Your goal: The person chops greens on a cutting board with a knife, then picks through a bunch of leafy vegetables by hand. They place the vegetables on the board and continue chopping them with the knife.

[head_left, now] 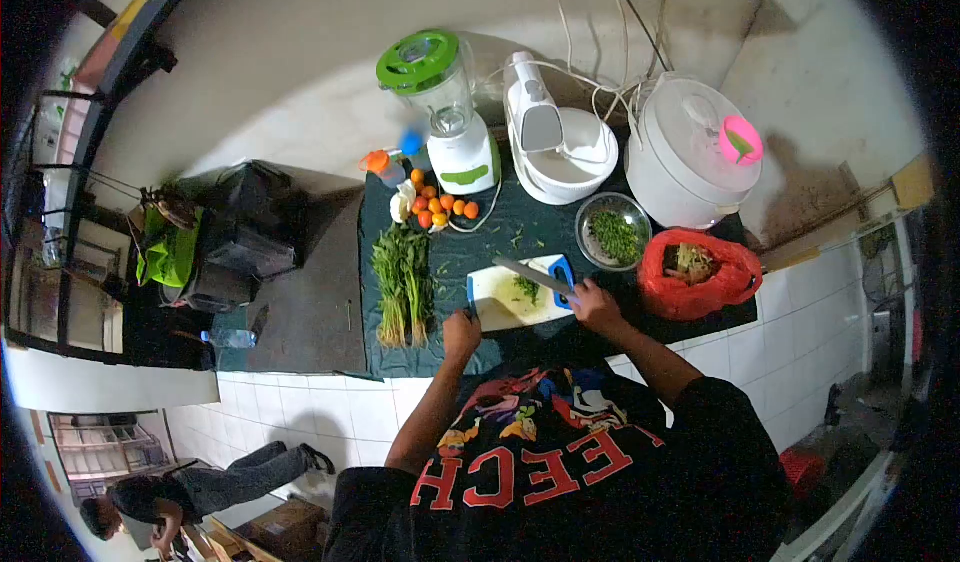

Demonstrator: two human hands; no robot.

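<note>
My right hand point(597, 303) is closed on the handle of a long knife point(530, 274), whose blade lies slantwise over a white cutting board point(500, 312) with blue ends. A small heap of chopped greens point(527, 287) sits on the board under the blade. Gripping the board's near left corner with curled fingers is my left hand point(462, 332). Left of the board lies a bunch of long leafy greens point(403, 282). A metal bowl of chopped greens point(613, 232) stands just behind the board.
A dark green cloth point(450, 247) covers the counter. Behind stand a blender point(445, 112), a white mixer point(555, 142) and a rice cooker point(690, 152), with small orange fruits point(445, 207). A red bag point(697, 274) lies right, a black bag point(245, 232) left. Another person point(190, 492) crouches below left.
</note>
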